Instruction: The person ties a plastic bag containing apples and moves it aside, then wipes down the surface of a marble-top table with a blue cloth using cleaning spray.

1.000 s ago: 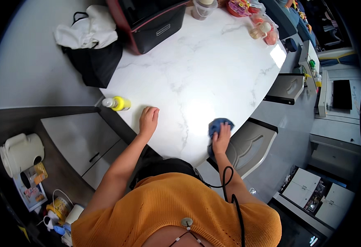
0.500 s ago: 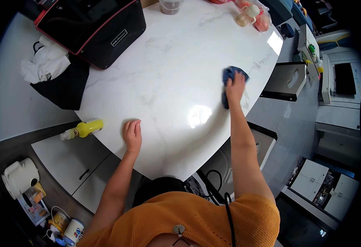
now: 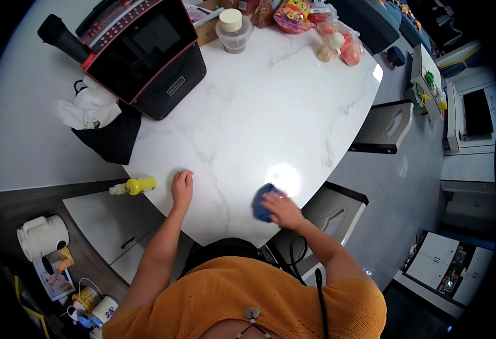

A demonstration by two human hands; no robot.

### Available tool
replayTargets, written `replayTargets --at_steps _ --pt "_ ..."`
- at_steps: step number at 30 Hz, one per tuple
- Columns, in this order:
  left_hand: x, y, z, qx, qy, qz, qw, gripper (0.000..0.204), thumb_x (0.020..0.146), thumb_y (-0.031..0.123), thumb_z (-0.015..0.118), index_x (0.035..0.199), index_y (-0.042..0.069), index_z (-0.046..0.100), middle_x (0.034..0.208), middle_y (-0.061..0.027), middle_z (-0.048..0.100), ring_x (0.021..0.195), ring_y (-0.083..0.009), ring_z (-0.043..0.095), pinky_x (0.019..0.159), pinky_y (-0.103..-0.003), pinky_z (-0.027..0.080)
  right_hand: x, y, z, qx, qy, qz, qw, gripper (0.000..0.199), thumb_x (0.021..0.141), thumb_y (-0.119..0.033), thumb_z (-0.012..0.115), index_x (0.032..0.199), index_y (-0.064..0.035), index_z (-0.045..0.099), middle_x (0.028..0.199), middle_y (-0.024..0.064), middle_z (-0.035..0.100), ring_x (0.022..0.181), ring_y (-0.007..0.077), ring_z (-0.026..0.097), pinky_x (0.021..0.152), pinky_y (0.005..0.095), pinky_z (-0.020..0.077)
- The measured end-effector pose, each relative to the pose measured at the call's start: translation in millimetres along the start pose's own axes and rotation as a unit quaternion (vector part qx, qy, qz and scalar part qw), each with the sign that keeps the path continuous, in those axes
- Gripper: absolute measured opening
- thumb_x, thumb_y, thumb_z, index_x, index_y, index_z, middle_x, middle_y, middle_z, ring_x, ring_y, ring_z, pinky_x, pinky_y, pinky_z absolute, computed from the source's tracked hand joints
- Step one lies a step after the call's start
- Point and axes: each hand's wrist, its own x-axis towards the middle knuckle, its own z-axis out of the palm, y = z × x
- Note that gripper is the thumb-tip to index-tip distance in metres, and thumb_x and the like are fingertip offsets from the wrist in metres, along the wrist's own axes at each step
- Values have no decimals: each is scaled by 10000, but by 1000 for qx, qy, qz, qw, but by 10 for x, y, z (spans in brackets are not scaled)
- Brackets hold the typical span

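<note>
My right hand (image 3: 282,208) presses a blue cloth (image 3: 261,201) flat on the white marble table (image 3: 259,113), near its front edge. The cloth shows only at the left side of my fingers. My left hand (image 3: 182,185) rests knuckles-down on the table's left edge with its fingers curled and nothing in it. A yellow spray bottle (image 3: 135,185) lies on its side just left of that hand.
A black and red appliance (image 3: 140,51) stands at the back left, with a black bag and white cloth (image 3: 92,113) beside it. A lidded jar (image 3: 232,28) and snack packets (image 3: 316,22) sit at the far edge. Grey chairs (image 3: 386,127) stand on the right.
My right hand has drawn the blue cloth back from the far right of the table to the near edge. My left hand stays put.
</note>
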Motion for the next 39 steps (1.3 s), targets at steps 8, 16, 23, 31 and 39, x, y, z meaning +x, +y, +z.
replayTargets --at_steps 8,16,23,31,39 --pt "329 48 59 -12 -29 0 1000 99 817 119 526 810 42 589 822 -99 589 806 -290 541 700 -370 442 107 919 24 -10 456 449 768 448 765 -103 580 1145 63 409 1306 266 325 1224 409 285 1022 445 217" --pt "1113 267 616 -13 22 96 995 66 804 109 559 798 48 584 796 -92 575 775 -287 534 679 -377 443 820 1452 -509 -53 306 262 914 495 781 -106 555 1231 17 390 1331 227 327 1235 412 275 1023 453 239" --pt "1889 380 936 -38 69 114 990 60 802 97 557 799 42 580 805 -106 568 771 -305 526 673 -389 437 2068 2370 -1088 -114 372 289 875 456 792 -141 534 1201 20 416 1286 252 373 1202 406 324 997 458 267" --pt "2000 441 1024 -18 70 117 991 46 784 76 545 782 40 573 773 -102 551 745 -299 515 670 -382 425 3248 2919 -1455 -139 401 179 887 454 786 -180 536 1184 19 448 1261 224 420 1191 378 354 981 454 287" --pt "2027 461 1010 -21 76 129 989 43 774 88 561 767 46 566 760 -101 539 733 -303 508 657 -389 420 3909 2261 -1370 -127 366 210 898 494 776 -220 542 1194 22 441 1268 194 409 1212 343 332 995 462 259"
